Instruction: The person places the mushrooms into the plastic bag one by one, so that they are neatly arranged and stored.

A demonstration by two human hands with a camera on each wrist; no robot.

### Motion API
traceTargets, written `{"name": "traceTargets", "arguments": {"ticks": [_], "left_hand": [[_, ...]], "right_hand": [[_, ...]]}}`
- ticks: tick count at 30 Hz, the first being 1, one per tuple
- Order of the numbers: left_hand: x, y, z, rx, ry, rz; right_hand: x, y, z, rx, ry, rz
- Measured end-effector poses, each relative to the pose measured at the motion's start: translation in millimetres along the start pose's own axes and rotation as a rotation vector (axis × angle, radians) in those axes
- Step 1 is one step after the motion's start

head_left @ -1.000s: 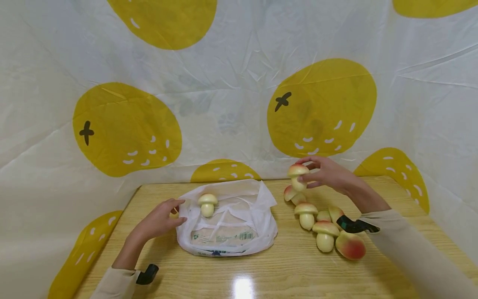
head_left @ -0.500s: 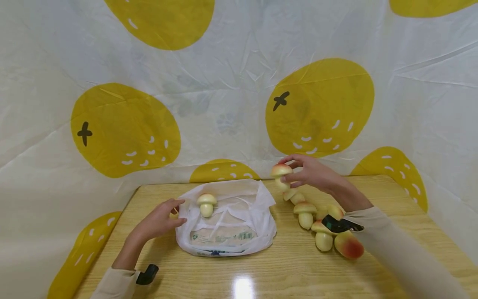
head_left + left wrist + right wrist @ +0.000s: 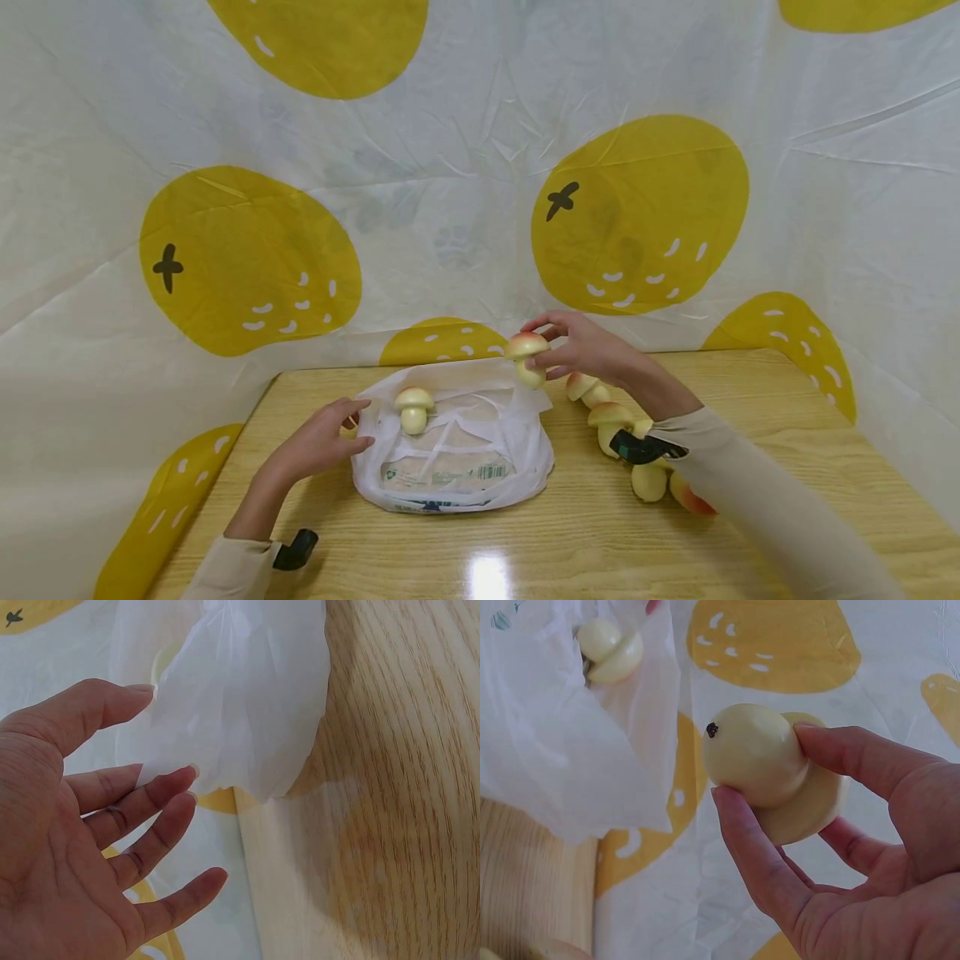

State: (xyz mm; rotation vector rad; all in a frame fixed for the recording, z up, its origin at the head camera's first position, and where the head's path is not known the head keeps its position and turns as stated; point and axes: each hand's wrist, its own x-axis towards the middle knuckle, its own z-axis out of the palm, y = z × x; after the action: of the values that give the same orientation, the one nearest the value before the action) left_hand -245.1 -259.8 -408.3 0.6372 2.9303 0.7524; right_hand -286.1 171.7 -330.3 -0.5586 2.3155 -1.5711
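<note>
My right hand (image 3: 581, 346) pinches a toy mushroom (image 3: 527, 348) by its stem and cap, up over the back right corner of a white plastic bag (image 3: 536, 454). In the right wrist view the held mushroom (image 3: 754, 754) shows its rounded pale stem end with a dark spot. A second mushroom (image 3: 414, 410) stands upright within the bag's spread mouth. At the bag's left rim is my left hand (image 3: 322, 437), thumb and fingers apart. The left wrist view shows the fingertips (image 3: 184, 776) right at the thin plastic (image 3: 232, 712), loosely bent.
Several more toy mushrooms (image 3: 610, 417) with reddish caps lie in a cluster on the wooden table (image 3: 360, 558), right of the bag, partly hidden by my right forearm. A white cloth (image 3: 450, 217) printed with large yellow fruit hangs behind the table.
My right hand has carried its mushroom left, from above the cluster to the bag's back right corner. The left hand and the bag have stayed in place.
</note>
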Motion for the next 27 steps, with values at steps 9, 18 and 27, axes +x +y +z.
{"name": "traceTargets", "arguments": {"ticks": [9,18,27], "left_hand": [[-0.5,-0.1,0.4,0.008,0.002,0.011],[-0.9,0.9,-0.2,0.011,0.003,0.005],[-0.6,5.2,-2.6,0.007,-0.003,0.011]], "right_hand": [[14.3,-4,20,0.053,-0.025,0.011],[29.5,-1,36,0.07,-0.038,0.012],[37.1,1,50,0.074,-0.024,0.026]]}}
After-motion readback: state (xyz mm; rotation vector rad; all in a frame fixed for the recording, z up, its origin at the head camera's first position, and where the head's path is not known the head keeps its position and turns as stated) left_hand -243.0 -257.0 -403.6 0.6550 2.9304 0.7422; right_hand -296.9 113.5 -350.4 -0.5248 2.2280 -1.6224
